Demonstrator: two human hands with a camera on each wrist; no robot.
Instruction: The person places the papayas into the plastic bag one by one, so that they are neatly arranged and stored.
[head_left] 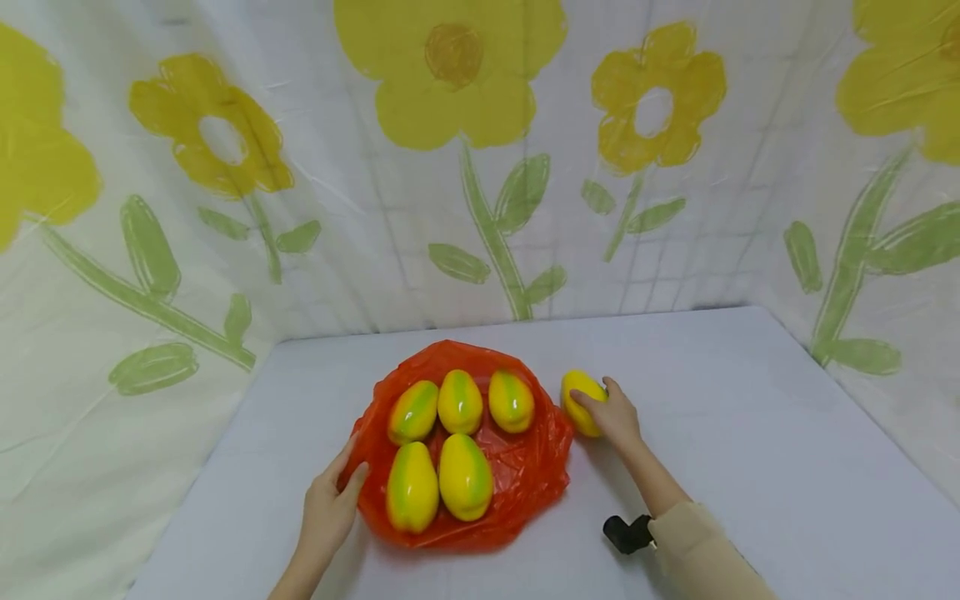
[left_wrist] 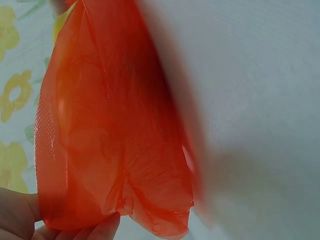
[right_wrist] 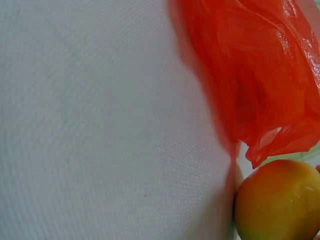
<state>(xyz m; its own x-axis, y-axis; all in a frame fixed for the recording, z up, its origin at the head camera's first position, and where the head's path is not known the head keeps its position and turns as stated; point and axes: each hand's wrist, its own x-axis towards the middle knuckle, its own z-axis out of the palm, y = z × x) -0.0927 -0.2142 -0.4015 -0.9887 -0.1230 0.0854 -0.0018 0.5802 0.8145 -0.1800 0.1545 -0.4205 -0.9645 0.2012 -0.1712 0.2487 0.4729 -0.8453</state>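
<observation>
An open red plastic bag (head_left: 517, 492) lies on the table with several glossy yellow papayas (head_left: 412, 492) inside, streaked with green. My left hand (head_left: 330, 504) holds the bag's left rim, thumb inside and fingers outside; in the left wrist view, fingers (left_wrist: 102, 229) show at the red plastic. Just right of the bag, my right hand (head_left: 611, 412) grips another yellow papaya (head_left: 576, 392) between thumb and fingers. This papaya (right_wrist: 277, 202) appears beside the bag's crumpled edge (right_wrist: 260, 90) in the right wrist view, where most of the hand is out of frame.
A white cloth covers the table (head_left: 750, 433). Behind it hangs a pale curtain (head_left: 337, 250) printed with yellow flowers. A black device (head_left: 628, 534) sticks out from the right sleeve (head_left: 705, 550), low over the table.
</observation>
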